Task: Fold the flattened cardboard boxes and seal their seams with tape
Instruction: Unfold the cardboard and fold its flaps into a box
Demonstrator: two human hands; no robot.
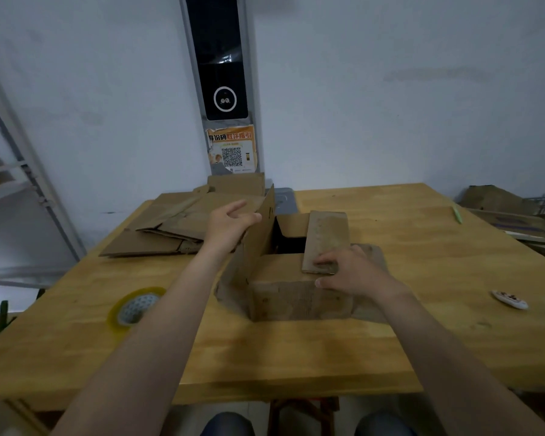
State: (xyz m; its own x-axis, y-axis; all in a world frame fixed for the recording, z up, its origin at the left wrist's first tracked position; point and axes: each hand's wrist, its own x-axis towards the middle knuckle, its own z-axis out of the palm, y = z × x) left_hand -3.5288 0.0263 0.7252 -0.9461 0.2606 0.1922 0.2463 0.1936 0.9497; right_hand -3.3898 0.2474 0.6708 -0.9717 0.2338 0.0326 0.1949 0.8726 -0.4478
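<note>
A: Where's the cardboard box (299, 297)?

B: It's in the middle of the counter (296, 357), half folded. The left grip (233, 228) is spread, fingers loose, against the upright left flap (261, 234), with nothing clasped.

A: And the right grip (350, 272)?

B: Its fingers are flat, pressing the right flap (326, 237) down over the box's opening.

A: The tape roll (136, 308)?

B: It lies flat at near left, apart from the box. The flattened boxes (170, 228) are stacked at far left.

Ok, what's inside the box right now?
Only a dark gap shows in the box, between the raised left flap and the right flap; nothing visible in it. The near flap and the right hand cover the rest.
</note>
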